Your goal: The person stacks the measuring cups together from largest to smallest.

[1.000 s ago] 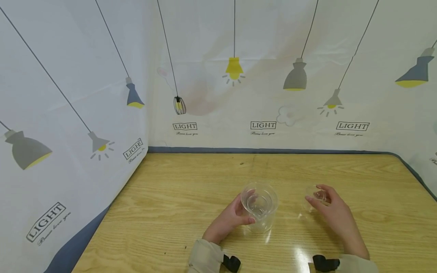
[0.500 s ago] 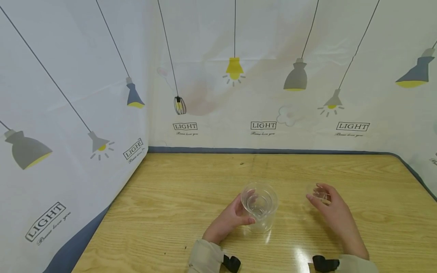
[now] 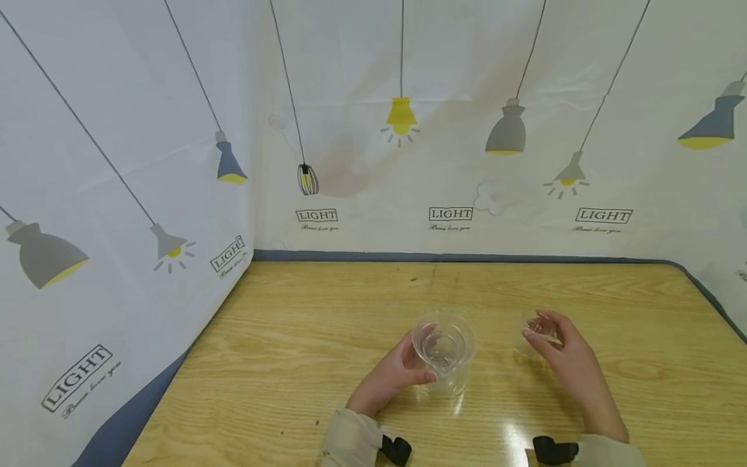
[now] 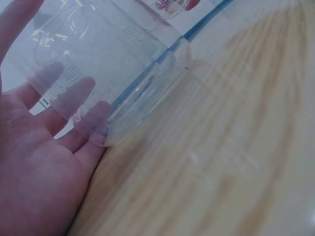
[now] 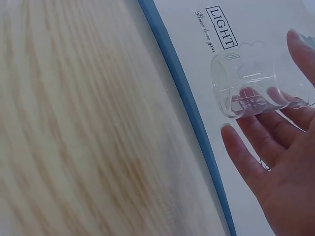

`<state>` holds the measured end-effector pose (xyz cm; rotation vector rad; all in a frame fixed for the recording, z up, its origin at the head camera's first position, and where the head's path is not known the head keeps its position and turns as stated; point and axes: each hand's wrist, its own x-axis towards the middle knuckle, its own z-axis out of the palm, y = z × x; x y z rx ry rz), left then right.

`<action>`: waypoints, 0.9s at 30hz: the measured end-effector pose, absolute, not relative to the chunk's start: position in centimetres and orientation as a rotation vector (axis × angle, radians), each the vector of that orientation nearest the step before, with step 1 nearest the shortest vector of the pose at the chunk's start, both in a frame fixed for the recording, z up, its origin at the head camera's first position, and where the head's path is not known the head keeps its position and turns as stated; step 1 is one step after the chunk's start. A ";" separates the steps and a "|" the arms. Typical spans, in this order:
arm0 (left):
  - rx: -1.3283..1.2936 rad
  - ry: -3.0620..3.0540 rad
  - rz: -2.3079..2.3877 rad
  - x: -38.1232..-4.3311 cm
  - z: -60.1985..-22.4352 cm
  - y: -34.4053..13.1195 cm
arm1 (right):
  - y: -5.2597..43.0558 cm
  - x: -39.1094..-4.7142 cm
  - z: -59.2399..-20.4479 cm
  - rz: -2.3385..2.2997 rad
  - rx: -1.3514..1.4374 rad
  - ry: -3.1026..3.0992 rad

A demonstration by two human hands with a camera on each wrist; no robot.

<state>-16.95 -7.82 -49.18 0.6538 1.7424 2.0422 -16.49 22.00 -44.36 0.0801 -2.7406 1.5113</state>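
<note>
My left hand (image 3: 393, 373) grips a large clear beaker-like cup (image 3: 446, 347) from its left side. The cup stands upright on the wooden table, and through its wall (image 4: 123, 54) the fingers show in the left wrist view. To the right, my right hand (image 3: 572, 360) holds a small clear beaker (image 3: 538, 324) between thumb and fingers. In the right wrist view this small beaker (image 5: 251, 81) has printed marks on its side and is off the table, its base apart from the wood. Whether either vessel contains anything I cannot tell.
The wooden table (image 3: 303, 324) runs back to a pale wall cloth (image 3: 362, 162) printed with lamps, with a blue-grey band along its lower edge. More of the cloth (image 3: 117, 311) rises on the left. Both wrists wear black straps (image 3: 397, 449).
My right hand has shifted slightly up and away with the small beaker, whose tilt has changed a little. The left hand and large cup have stayed put.
</note>
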 end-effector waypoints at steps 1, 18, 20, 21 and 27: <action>0.654 1.746 2.040 -16.9 -49.2 -7.8 | 22.0 -16.5 -44.3 1.510 0.082 -2.738; 0.645 1.734 2.031 -16.1 -46.6 -7.9 | 21.0 -16.4 -44.2 1.453 0.105 -2.740; 0.638 1.740 2.027 -16.1 -46.7 -8.0 | 21.0 -16.5 -44.2 1.433 0.093 -2.750; 0.636 1.739 2.027 -16.1 -46.7 -8.0 | 21.0 -16.5 -44.3 1.430 0.088 -2.750; 0.645 1.723 2.037 -16.1 -46.8 -7.9 | 21.1 -16.6 -44.5 1.435 0.072 -2.742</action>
